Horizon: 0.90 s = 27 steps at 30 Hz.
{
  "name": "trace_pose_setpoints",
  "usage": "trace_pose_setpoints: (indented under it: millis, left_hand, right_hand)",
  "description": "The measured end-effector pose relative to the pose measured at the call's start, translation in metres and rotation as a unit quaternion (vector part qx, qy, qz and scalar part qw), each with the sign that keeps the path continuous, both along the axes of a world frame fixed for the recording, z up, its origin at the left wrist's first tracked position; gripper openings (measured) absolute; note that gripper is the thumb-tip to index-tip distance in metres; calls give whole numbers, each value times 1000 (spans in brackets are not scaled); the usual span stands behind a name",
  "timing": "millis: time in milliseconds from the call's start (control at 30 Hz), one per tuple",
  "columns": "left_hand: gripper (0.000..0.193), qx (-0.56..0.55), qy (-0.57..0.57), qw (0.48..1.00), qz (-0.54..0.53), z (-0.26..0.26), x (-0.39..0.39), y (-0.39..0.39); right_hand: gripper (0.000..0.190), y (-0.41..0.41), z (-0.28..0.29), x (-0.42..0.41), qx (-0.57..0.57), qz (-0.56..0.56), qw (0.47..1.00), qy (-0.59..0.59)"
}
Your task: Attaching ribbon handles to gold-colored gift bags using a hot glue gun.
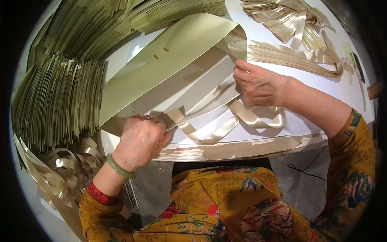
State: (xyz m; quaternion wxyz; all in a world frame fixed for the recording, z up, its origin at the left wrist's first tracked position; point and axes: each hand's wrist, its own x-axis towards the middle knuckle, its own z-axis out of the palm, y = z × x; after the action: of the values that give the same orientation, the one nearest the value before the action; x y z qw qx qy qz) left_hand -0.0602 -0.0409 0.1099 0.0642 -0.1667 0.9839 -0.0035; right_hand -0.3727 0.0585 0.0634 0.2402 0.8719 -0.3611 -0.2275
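Observation:
A large pale-green paper bag point(169, 57) lies slanted before me, its mouth spread and its white inside showing. My left hand point(142, 136) grips the bag's near left end, fingers curled inward and partly hidden. At the opposite end, my right hand point(258, 83) pinches the bag's edge between thumb and fingers. A cream satin ribbon point(211, 136) trails in loops from the bag's near side, between my hands and below the right one. Two small slots with ribbon in them show on the bag's far panel.
Thick stacks of folded green bags point(60, 99) stand at the left and far left. Bundled satin ribbons point(290, 57) lie at the right and upper right. Loose ribbon point(69, 169) hangs at the lower left. The white table's worn front edge point(242, 148) runs close to my body.

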Motion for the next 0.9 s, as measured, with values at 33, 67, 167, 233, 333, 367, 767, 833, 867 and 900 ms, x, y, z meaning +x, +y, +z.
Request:
trace_pose_setpoints:
  millis: [33, 67, 167, 233, 333, 367, 767, 833, 867, 900]
  left_hand:
    - [36, 1, 0, 1000, 2, -4, 2, 0]
    - [29, -17, -8, 1000, -25, -10, 3, 0]
    - [18, -47, -21, 996, -74, -22, 9, 1]
    - [15, -58, -25, 993, -100, -29, 12, 1]
    - [17, -67, 68, 993, -75, -36, 17, 5]
    - [17, -52, 136, 984, -104, -39, 17, 6]
    - [28, 10, 338, 937, -83, -74, 22, 16]
    - [27, 19, 356, 931, -82, -76, 21, 16]
    - [27, 21, 357, 930, -80, -76, 22, 17]
    - [27, 23, 363, 929, -74, -76, 20, 19]
  right_hand:
    - [15, 0, 0, 0, 3, -5, 1000, 7]
    - [15, 0, -1, 1, 5, -3, 1000, 8]
    - [15, 1, -3, 1, 9, -9, 1000, 29]
    - [15, 2, -3, 0, 9, -10, 1000, 11]
    - [14, 1, 1, 2, 31, -13, 999, 34]
    - [14, 1, 4, 4, 32, -11, 999, 35]
    - [7, 19, 30, 49, -75, -63, 964, -245]
    - [12, 34, 14, 75, -54, -18, 904, -425]
    - [14, 39, 13, 91, -2, -27, 884, -466]
    - [14, 44, 11, 104, -3, -31, 886, -463]
